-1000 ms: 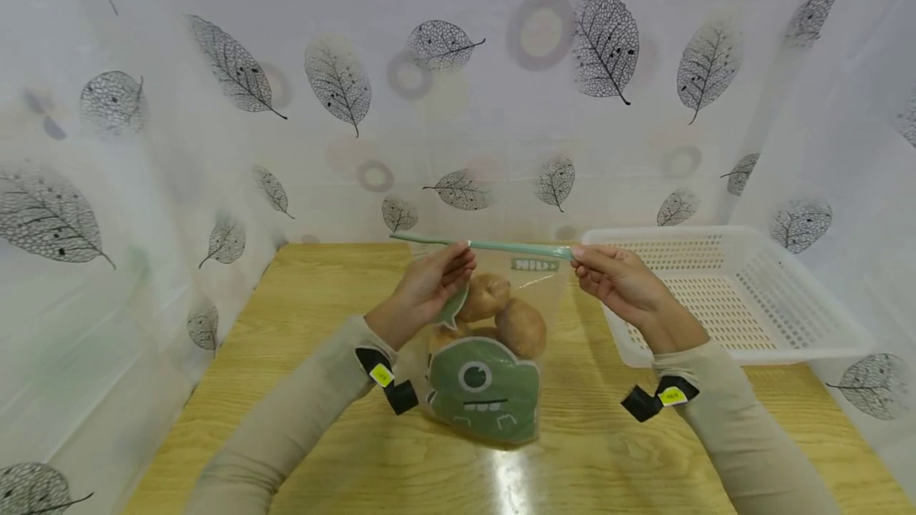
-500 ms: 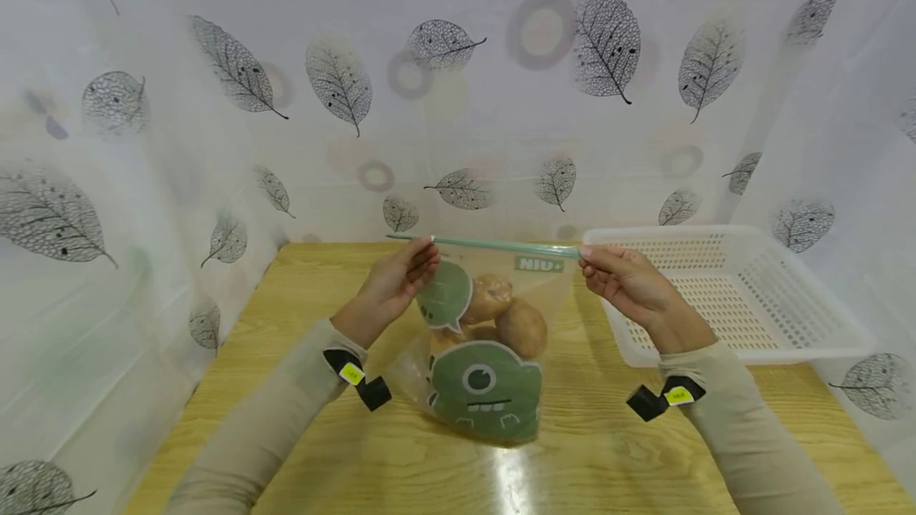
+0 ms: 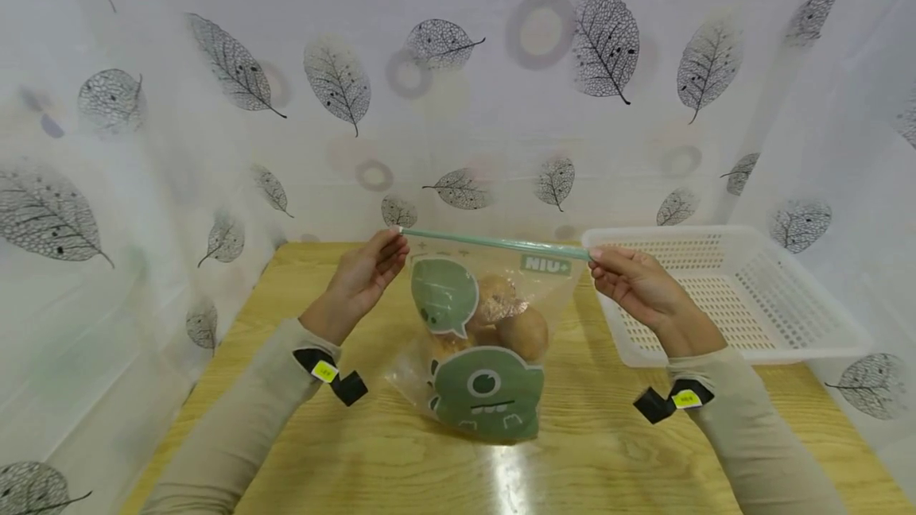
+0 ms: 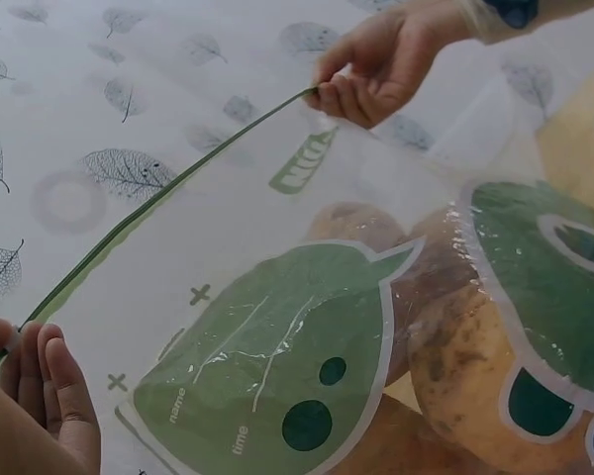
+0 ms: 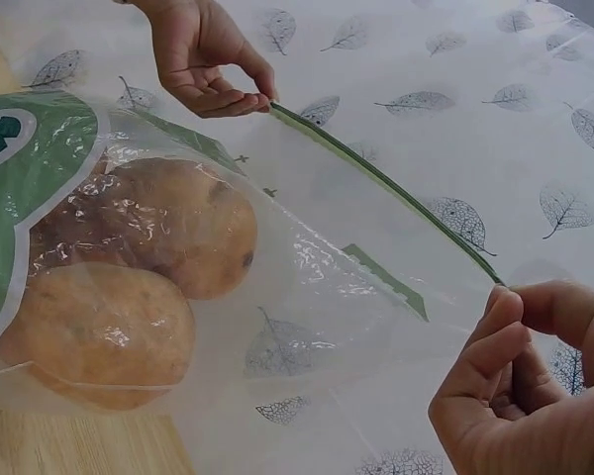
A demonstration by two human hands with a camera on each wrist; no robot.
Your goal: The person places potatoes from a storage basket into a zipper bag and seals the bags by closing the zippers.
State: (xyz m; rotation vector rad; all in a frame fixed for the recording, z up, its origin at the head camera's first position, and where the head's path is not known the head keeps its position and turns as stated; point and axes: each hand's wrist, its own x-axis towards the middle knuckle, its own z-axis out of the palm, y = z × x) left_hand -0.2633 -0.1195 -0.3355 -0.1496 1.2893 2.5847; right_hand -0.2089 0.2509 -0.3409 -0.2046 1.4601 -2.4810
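Note:
A clear zip bag [image 3: 501, 380] with a green one-eyed monster print stands upright on the table, its green zip strip [image 3: 501, 242] stretched nearly level along the top. Several brown potatoes [image 3: 522, 332] show through the plastic, some partly behind the print. At the strip's left end my left hand [image 3: 361, 280] pinches it between thumb and forefinger. The opposite end is pinched by my right hand [image 3: 640, 284]. In the left wrist view the strip [image 4: 158, 203] runs unbroken between both hands. The right wrist view shows potatoes [image 5: 109, 332] low in the bag, away from the fingers.
A white perforated plastic basket [image 3: 823, 332] stands at the right rear of the wooden table [image 3: 322, 451]. A pale curtain with leaf prints [image 3: 458, 102] hangs behind the table and along its sides.
My left hand has slid left along the zip strip to its end. My right hand has shifted slightly right, and the upper part of the bag is spread wider.

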